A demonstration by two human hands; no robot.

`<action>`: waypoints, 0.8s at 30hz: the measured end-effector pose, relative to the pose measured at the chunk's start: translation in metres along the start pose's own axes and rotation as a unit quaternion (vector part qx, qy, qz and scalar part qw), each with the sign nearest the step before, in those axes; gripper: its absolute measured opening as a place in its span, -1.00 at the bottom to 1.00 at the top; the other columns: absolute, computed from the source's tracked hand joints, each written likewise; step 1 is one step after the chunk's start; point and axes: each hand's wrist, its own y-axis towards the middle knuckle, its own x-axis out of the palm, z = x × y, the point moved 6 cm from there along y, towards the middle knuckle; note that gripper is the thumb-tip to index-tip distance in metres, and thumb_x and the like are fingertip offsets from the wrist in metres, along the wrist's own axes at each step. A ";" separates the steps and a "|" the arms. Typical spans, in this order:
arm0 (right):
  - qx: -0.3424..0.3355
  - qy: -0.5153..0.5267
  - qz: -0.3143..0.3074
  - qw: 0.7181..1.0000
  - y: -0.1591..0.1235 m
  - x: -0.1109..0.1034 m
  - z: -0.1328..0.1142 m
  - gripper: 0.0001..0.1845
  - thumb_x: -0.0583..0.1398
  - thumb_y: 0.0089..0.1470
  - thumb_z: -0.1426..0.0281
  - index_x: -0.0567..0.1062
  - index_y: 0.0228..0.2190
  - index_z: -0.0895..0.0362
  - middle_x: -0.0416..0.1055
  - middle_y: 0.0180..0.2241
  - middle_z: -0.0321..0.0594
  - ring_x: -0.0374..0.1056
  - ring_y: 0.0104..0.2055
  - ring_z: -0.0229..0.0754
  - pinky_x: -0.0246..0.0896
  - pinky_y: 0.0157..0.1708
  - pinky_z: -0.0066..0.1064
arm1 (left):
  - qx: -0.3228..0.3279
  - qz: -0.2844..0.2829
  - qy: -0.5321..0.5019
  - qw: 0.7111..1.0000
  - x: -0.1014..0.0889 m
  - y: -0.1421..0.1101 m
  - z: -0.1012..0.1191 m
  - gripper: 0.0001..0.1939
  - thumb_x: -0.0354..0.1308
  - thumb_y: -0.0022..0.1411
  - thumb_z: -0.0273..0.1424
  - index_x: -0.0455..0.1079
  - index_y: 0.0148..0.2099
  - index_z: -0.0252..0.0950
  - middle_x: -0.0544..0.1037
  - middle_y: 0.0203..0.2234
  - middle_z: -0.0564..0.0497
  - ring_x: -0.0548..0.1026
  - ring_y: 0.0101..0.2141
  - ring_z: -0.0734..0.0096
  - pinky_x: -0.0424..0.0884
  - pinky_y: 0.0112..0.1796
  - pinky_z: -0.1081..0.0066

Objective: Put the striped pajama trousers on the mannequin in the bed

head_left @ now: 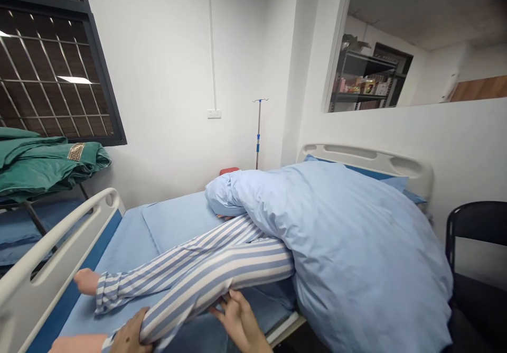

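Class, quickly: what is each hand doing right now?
Left hand: curled around the near striped trouser leg, low down.
Right hand: part-curled, fingertips at its underside; grip cannot be told.

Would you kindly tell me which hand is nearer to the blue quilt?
The right hand. It touches the underside of the striped trouser leg, just short of the quilt; the left hand is farther away, at that leg's lower end.

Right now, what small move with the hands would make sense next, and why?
Probably slide the right hand slightly further under the nearer striped trouser leg: only its fingertips seem to touch the underside there, while the left hand holds that leg lower down, near the foot.
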 end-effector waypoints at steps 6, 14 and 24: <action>-0.028 -0.062 -0.058 0.996 0.004 0.070 -0.071 -0.84 0.19 -0.15 0.32 0.43 -0.42 0.09 0.39 -0.23 -0.26 0.20 -0.07 -0.12 0.08 -0.06 -0.20 | -0.006 0.089 -0.108 0.990 -0.047 0.027 0.065 -0.36 0.03 -0.13 -0.38 0.12 0.09 -0.25 0.37 0.03 -0.05 0.31 0.02 0.17 0.19 -0.01 0.31; -0.017 -0.137 -0.022 0.990 0.001 0.052 -0.064 -0.87 0.20 -0.13 0.39 0.41 -0.43 0.13 0.37 -0.18 -0.21 0.17 -0.05 -0.12 0.10 -0.09 -0.22 | -0.012 0.094 -0.204 0.974 0.008 0.019 0.089 -0.50 0.00 -0.08 -0.45 0.15 -0.01 -0.23 0.43 -0.09 -0.02 0.38 -0.07 0.26 0.25 -0.10 0.39; -0.022 -0.131 -0.010 0.991 0.004 0.048 -0.062 -0.91 0.21 -0.15 0.43 0.37 -0.51 0.14 0.38 -0.24 -0.21 0.19 -0.08 -0.12 0.11 -0.09 -0.20 | -0.012 0.040 -0.234 0.971 0.017 0.024 0.061 -0.28 0.05 -0.12 -0.42 -0.04 0.15 -0.24 0.33 0.03 -0.05 0.33 0.00 0.27 0.26 -0.08 0.40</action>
